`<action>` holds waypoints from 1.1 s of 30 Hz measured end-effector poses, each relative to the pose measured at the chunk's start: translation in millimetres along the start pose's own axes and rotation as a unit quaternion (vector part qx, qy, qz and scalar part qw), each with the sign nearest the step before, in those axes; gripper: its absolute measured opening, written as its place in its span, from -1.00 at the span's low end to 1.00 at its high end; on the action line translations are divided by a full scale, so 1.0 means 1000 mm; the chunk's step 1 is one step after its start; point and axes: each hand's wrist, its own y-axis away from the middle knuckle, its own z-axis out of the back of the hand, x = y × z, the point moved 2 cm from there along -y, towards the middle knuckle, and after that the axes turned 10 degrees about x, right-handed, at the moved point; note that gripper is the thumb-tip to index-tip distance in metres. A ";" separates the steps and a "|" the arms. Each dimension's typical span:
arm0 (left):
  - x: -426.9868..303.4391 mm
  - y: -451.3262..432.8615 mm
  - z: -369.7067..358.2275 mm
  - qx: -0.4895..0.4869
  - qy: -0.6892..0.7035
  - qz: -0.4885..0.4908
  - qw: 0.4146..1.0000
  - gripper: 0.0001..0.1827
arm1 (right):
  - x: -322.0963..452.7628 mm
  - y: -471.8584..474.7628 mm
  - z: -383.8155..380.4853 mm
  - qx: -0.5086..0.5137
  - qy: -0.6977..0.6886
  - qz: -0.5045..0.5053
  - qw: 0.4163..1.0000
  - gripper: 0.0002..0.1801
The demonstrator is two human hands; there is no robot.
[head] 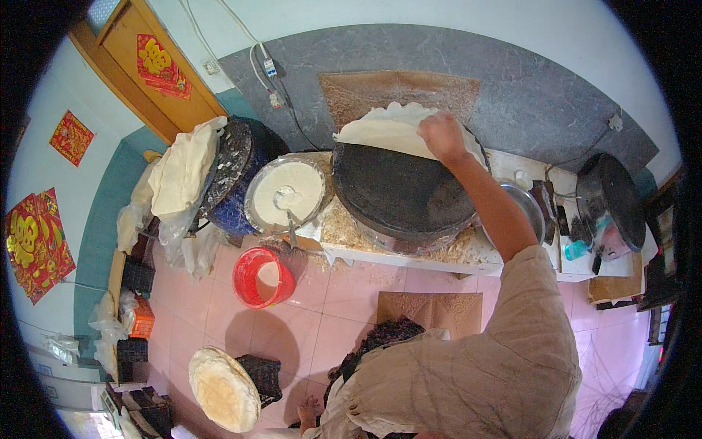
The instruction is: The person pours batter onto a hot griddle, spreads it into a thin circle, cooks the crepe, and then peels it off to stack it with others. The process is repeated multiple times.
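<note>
My right hand [442,136] reaches over a round black griddle [400,186] and grips a thin, pale pancake sheet [384,129] near its edge. The sheet covers only the far part of the plate and its ragged rim stands up at the back; the near surface is bare. Low in the picture, my left hand [310,409] hangs beside my body, away from the counter. Its fingers are partly hidden and small. Left of the griddle stands a basin of white batter [263,189] with a metal ladle [290,219] resting in it.
A stack of pale sheets [186,170] lies by a blue drum [236,203]. On the tiled floor are a red bucket [241,280] and a round tray of pancakes [219,392] above a black crate [262,378]. A metal bowl [529,203] and a second round appliance [611,203] stand right.
</note>
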 end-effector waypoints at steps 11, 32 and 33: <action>0.007 -0.006 -0.004 0.031 0.041 -0.016 0.999 -0.71 | -0.013 -0.014 0.013 -0.070 0.014 0.023 0.997 -0.90; 0.031 -0.040 0.010 0.033 0.086 -0.014 0.996 -0.71 | -0.023 -0.031 0.043 -0.189 0.101 0.082 0.973 -0.89; 0.029 -0.039 0.010 0.042 0.103 -0.024 0.994 -0.71 | -0.024 -0.032 0.045 -0.183 0.089 0.083 0.976 -0.90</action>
